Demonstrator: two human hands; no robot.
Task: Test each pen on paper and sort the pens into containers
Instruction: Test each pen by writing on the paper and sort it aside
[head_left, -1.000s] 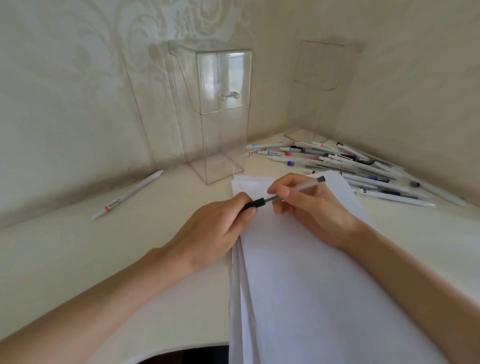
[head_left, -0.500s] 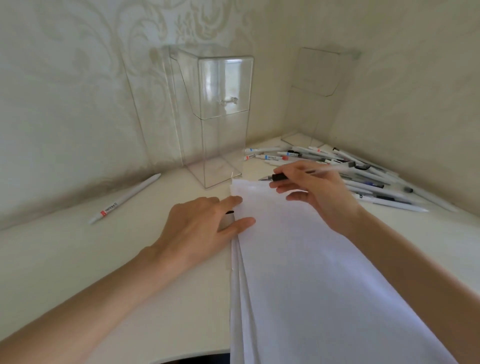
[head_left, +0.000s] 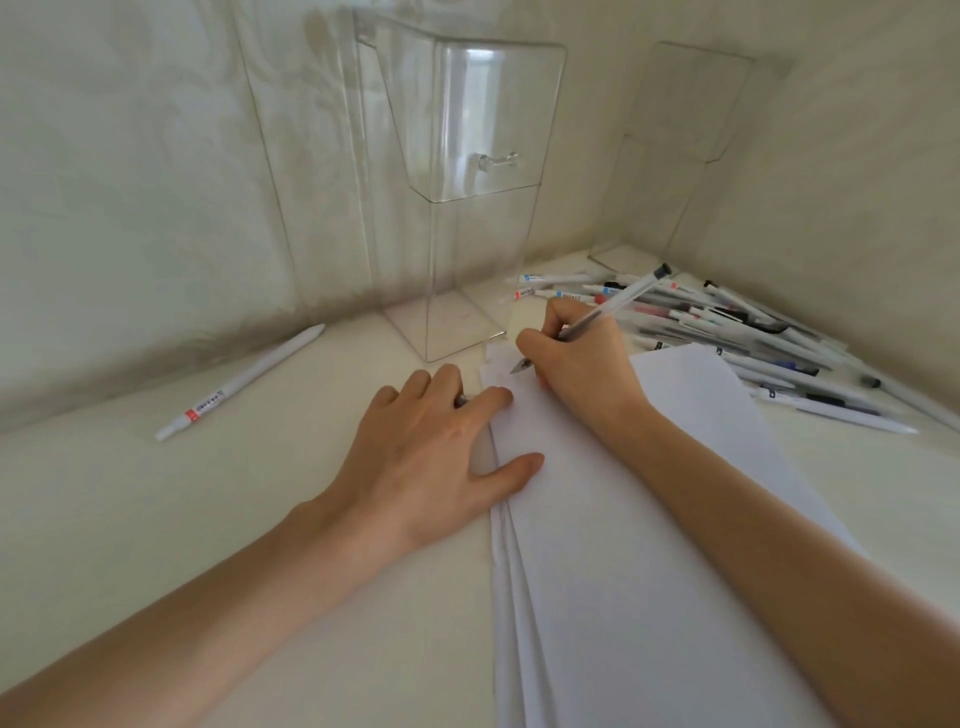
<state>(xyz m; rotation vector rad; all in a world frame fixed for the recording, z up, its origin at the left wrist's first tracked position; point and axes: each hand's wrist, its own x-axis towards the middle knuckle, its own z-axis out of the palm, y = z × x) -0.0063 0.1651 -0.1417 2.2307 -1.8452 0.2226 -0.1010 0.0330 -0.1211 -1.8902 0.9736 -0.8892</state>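
The person's right hand (head_left: 582, 364) is curled round a clear pen (head_left: 623, 297) in a writing grip. The tip is set down on the far left corner of the paper (head_left: 649, 519), and the dark back end tilts up and away towards the corner of the room. The left hand (head_left: 431, 447) lies flat with its fingers spread and fairly straight. The thumb and forefinger rest on the left edge of the sheets and the other fingers on the bench (head_left: 156, 519). It grips nothing that I can make out (a small grey bit shows between two fingers, too small to name). The paper is a loose stack, with several edges fanned along its left side. Just beyond the hands a tall clear container (head_left: 467, 218) stands upright. A second container (head_left: 685, 156) of the same kind stands further back in the corner. A pile of pens (head_left: 753, 332) sprawls to the right of the writing hand, between the paper and the wall. One white pen (head_left: 244, 382) lies alone on the bench, well off to the left.
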